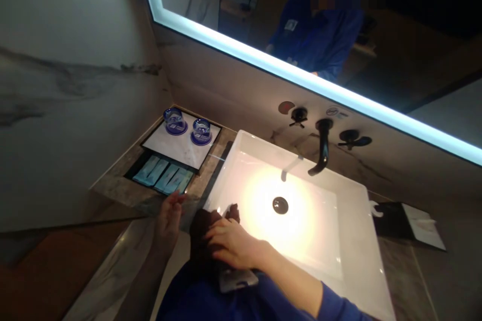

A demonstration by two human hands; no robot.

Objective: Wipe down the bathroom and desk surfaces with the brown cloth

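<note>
My right hand (pixel 231 243) is wrapped round a dark brown cloth (pixel 201 235) at the near left edge of the white sink (pixel 354 195). Left of it, my left hand (pixel 169 218) has its fingertips near the front edge of a black tray (pixel 131 173). That tray holds several light blue packets (pixel 160 173); whether my fingers touch or pinch anything there is too unclear to tell. Behind the packets, two glasses (pixel 173 118) (pixel 201 130) stand on blue coasters on a white marble panel (pixel 173 145).
A black faucet (pixel 323 148) reaches over the sink between two black handles (pixel 299 116) (pixel 352 138). At the right stands a black and white box (pixel 399 220) with tissue. Above, a lit mirror (pixel 241 50) reflects a person in blue.
</note>
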